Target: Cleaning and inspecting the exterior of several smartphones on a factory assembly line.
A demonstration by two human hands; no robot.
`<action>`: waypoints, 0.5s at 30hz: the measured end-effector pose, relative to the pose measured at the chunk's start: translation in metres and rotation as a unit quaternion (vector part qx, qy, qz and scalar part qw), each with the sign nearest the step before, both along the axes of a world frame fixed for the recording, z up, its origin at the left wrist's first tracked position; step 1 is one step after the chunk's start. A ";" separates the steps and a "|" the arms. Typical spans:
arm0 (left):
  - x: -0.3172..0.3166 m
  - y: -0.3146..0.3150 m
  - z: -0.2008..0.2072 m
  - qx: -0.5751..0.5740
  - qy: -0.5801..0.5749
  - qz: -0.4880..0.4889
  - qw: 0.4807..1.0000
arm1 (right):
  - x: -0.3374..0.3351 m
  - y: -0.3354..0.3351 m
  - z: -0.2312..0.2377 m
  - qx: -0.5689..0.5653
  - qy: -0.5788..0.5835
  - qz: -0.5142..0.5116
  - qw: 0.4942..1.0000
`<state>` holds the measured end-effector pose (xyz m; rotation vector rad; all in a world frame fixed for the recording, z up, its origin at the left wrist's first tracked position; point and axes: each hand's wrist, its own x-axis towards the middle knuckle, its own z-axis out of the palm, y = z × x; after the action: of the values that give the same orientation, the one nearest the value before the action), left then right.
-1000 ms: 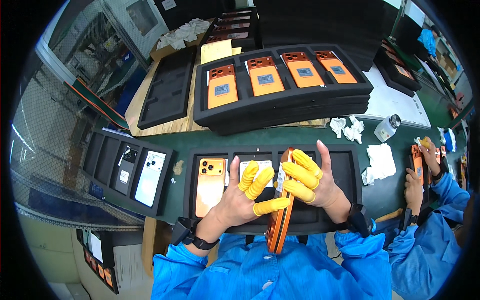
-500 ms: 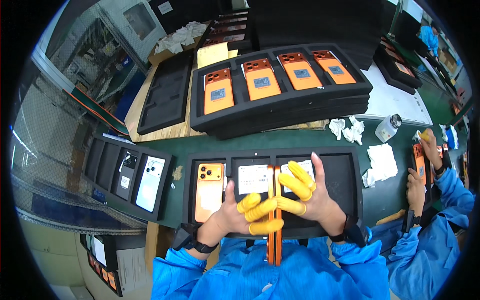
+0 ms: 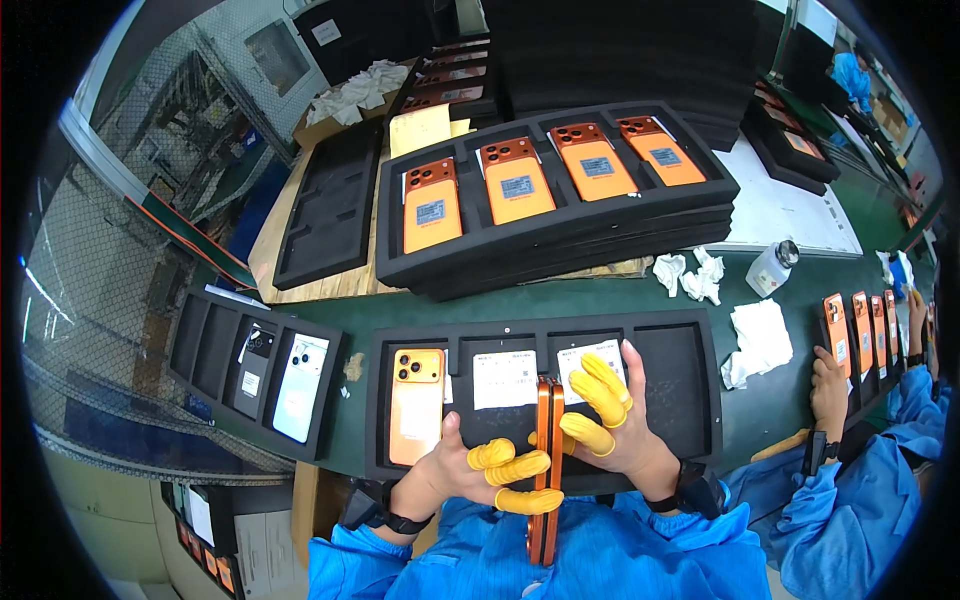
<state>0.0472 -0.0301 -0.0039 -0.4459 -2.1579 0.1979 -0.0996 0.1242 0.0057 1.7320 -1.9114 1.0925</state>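
Note:
Two orange phones [image 3: 546, 470] stand on edge, side by side, between my hands, close to my body. The yellow-cotted fingers of my left hand [image 3: 460, 475] press against them from the left. From the right, my right hand [image 3: 625, 435] closes on them with yellow-cotted fingers, its thumb sticking up. Beneath and beyond is a black foam tray [image 3: 680, 400]. Its left slot holds another orange phone [image 3: 415, 410]; a white label sheet [image 3: 503, 381] lies in the slot beside it. A second label sheet [image 3: 573, 365] is partly covered by my right fingers.
At left, a smaller black tray [image 3: 215, 345] holds a dark phone [image 3: 254, 365] and a pale phone [image 3: 301, 385]. Stacked foam trays [image 3: 560, 240] with orange phones rise ahead. A white bottle [image 3: 772, 268] and crumpled wipes [image 3: 758, 345] lie right, near a co-worker's hand [image 3: 828, 395].
The two phones and both my hands have come slightly lower, toward my body. My left and right fingers are farther apart. At right, a co-worker's hand has moved away, showing several orange phones.

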 end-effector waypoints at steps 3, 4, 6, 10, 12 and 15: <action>0.001 -0.002 0.007 -0.007 -0.042 -0.022 0.999 | -0.001 0.000 0.000 0.011 0.006 0.007 1.000; 0.003 -0.004 0.007 -0.006 -0.043 -0.021 0.999 | -0.001 -0.001 0.001 0.012 0.005 0.008 1.000; 0.003 -0.008 0.008 0.088 -0.130 -0.048 0.986 | -0.002 -0.004 0.002 -0.026 -0.052 0.034 0.998; -0.019 0.014 0.039 0.602 -0.172 -0.142 0.767 | 0.002 -0.006 0.011 -0.088 -0.146 0.040 0.985; -0.025 0.012 0.042 0.786 -0.137 -0.186 0.574 | 0.003 -0.005 0.017 -0.087 -0.138 0.041 0.986; -0.041 0.006 0.055 0.906 -0.093 -0.224 0.347 | 0.007 -0.012 0.022 -0.096 -0.243 0.007 0.965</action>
<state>0.0066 -0.0238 0.0513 0.3803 -1.0219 -2.3865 -0.0927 0.1119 0.0281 1.4662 -1.9691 1.7753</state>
